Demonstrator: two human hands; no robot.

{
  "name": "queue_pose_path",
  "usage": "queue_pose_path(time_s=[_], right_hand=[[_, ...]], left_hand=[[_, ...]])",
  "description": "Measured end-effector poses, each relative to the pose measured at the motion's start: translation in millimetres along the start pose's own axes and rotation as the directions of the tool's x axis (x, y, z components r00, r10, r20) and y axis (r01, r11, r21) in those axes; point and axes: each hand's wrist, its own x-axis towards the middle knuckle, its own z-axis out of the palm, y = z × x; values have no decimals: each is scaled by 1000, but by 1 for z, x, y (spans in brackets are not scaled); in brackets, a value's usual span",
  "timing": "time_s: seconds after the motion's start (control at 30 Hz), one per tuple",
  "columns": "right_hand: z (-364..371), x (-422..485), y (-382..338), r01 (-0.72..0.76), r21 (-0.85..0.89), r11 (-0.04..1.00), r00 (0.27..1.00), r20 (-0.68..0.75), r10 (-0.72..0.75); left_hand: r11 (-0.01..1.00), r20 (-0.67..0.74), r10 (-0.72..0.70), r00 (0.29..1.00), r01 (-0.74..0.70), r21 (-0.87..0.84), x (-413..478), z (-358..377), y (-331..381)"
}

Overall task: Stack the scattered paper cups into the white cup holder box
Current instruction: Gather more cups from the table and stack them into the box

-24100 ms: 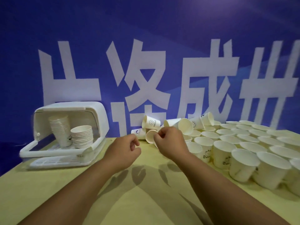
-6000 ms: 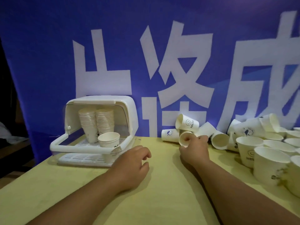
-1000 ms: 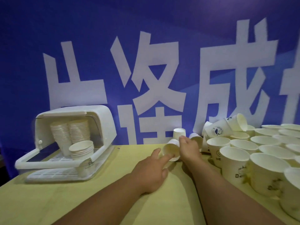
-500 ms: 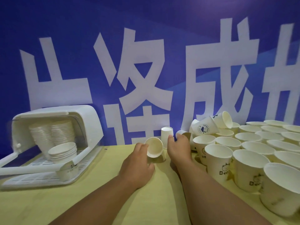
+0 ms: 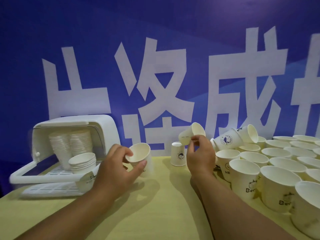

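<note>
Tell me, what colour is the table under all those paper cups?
The table is a plain pale yellow, with no pattern; the head view shows it best.

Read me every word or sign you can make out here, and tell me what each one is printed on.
"成": big white character on the blue backdrop; its neighbours are cut off, unsure.
"HE": upright white paper cup, rest hidden.
"Be": nearer upright white paper cup, rest hidden.
Round logos on the tilted paper cup and the upside-down paper cup: too small to read.
</note>
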Motion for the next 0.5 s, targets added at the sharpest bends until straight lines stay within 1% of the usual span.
queue_pose_path(time_s=[0.1, 0.17, 0.23, 0.3, 0.37, 0.43, 0.5], right_hand=[[1, -2, -10, 45, 60, 997, 999, -2, -45], [3, -4, -17, 28, 132, 991, 998, 49, -35], [8, -10, -24, 42, 186, 982, 992, 111, -63], [15, -19, -34, 112, 155, 982, 977, 161, -136], [24, -30, -50, 142, 141, 980, 960, 223, -171], [33, -40, -69, 105, 189, 976, 948, 279, -156], [42, -49, -89, 78, 257, 963, 932, 325, -162]], left_hand=[[997, -128, 13, 992, -22, -71, 7, -32, -8], [994, -191, 17, 981, -38, -103, 13, -54, -18], [993, -248, 6, 969, -34, -110, 19, -74, -31], [994, -303, -40, 952, 7, -108, 21, -91, -45], [989, -344, -116, 932, 75, -128, 21, -102, -59], [984, -374, -160, 914, 118, -132, 20, -109, -72], [983, -362, -169, 917, 129, -130, 19, -112, -81]])
